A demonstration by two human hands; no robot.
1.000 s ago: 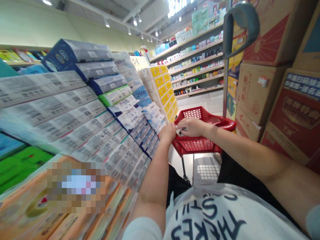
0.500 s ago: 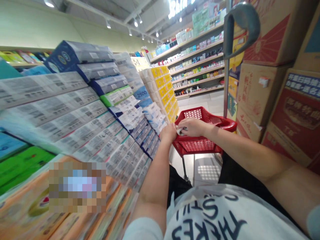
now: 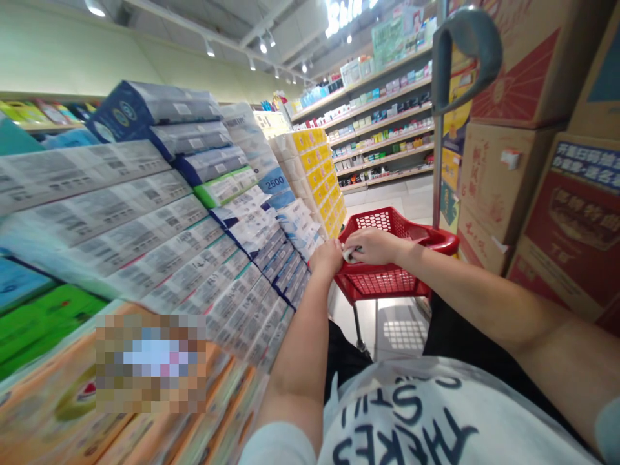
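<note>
My left hand (image 3: 326, 258) and my right hand (image 3: 375, 245) meet at the near rim of a red shopping basket cart (image 3: 397, 248). Both hands are closed, and between them a small white thing (image 3: 346, 254) shows, too small to name. My right hand's fingers curl over it. My left hand is a fist pressed against it from the left. The basket's mesh inside looks bare from here.
Stacked packs of tissue and paper (image 3: 159, 226) slope along my left, with yellow packs (image 3: 320, 174) further on. Cardboard boxes (image 3: 542, 148) are piled at the right beside a grey handle (image 3: 467, 51). Shelves of goods (image 3: 382, 123) stand across the aisle ahead.
</note>
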